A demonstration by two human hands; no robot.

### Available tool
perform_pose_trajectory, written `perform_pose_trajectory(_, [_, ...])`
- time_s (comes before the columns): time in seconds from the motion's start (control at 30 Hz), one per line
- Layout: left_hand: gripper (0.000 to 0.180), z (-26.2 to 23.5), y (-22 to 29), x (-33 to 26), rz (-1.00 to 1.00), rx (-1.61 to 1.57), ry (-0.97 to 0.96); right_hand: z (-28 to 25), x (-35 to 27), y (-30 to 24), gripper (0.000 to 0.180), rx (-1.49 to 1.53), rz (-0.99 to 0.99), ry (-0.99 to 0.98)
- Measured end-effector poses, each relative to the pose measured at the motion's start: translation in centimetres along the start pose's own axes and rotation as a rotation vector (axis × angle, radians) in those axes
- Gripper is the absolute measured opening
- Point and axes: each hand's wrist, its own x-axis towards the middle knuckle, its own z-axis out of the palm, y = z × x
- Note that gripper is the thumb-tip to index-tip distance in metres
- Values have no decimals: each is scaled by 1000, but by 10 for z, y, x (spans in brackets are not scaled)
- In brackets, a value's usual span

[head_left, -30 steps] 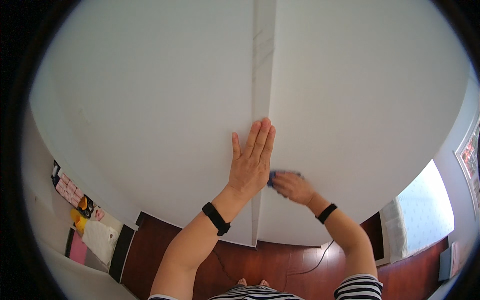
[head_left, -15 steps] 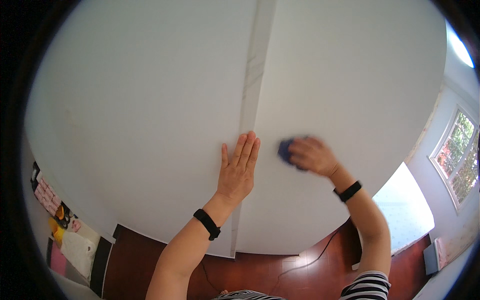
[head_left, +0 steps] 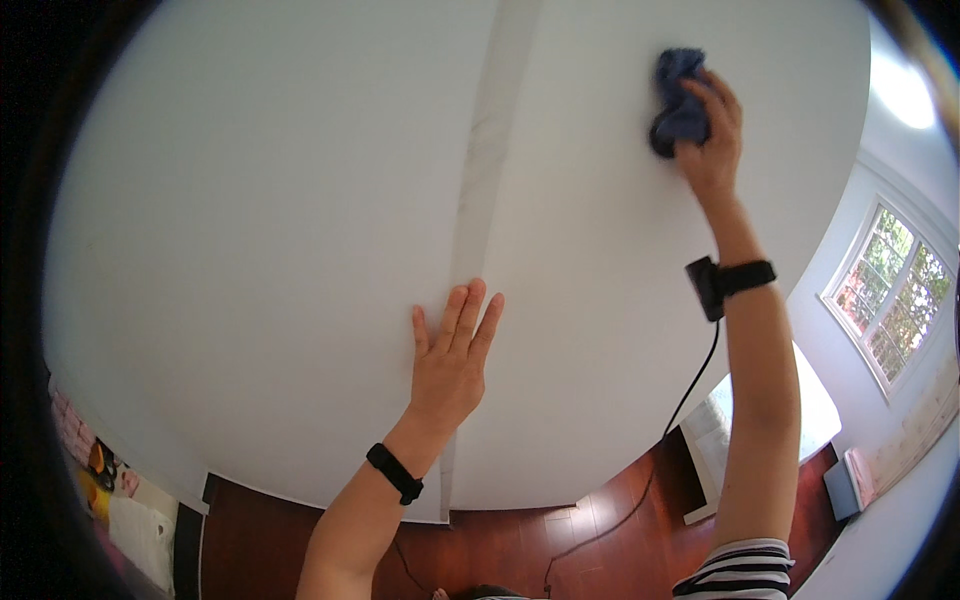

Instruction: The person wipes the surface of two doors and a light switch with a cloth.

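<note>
A tall white panel surface point(head_left: 300, 200), with a greyish strip point(head_left: 486, 140) running down its middle, fills most of the view. Flat against it, near the lower part of that strip, lies my left hand point(head_left: 450, 380), its fingers stretched out and nothing in it. High on the right side of the panel, my right hand point(head_left: 718, 140) grips a crumpled dark blue cloth point(head_left: 683, 105) against the surface. A black band with a small box point(head_left: 708, 287) circles my right wrist, and another black band point(head_left: 395, 474) sits on my left.
Below is a reddish-brown wooden floor point(head_left: 265, 530), crossed by a black cable point(head_left: 640, 495) that runs up to my right wrist. At right stand a bed-like white piece point(head_left: 818, 400), a grey box point(head_left: 843, 488) and a window point(head_left: 893, 290). Assorted items point(head_left: 100, 465) lie far left.
My right hand has moved up and to the right across the panel with the cloth. My left hand stays flat on the panel, appearing slightly lower and further left as the view shifted.
</note>
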Motion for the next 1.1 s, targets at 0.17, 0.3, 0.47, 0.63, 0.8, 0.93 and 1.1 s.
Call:
perform_pose_trajectory(0.17, [70, -5, -3, 0, -26, -40, -4, -10, -114, -54, 40, 147, -37, -135])
perform_pose_trajectory(0.3, [68, -5, -3, 1, -33, -66, 3, -42, -239, -85, 46, 180, -20, -417])
perform_pose_trajectory(0.47, [66, -3, -3, 5, -57, -88, 8, -77, -363, -113, 40, 271, -51, -777])
perform_pose_trajectory(0.63, [57, -2, -10, 6, -107, 94, -2, -80, -345, -113, 27, 358, -256, -869])
perform_pose_trajectory(0.8, [54, 8, 5, 15, -76, -108, 194, -64, -279, -94, 32, 474, -276, -677])
perform_pose_trajectory(0.93, [58, 37, 28, 59, -80, -167, 296, -60, -209, -48, 42, 416, -86, -308])
perform_pose_trajectory(1.1, [59, 70, 32, 93, -137, -47, 388, -67, -120, 5, 39, 278, -14, -38])
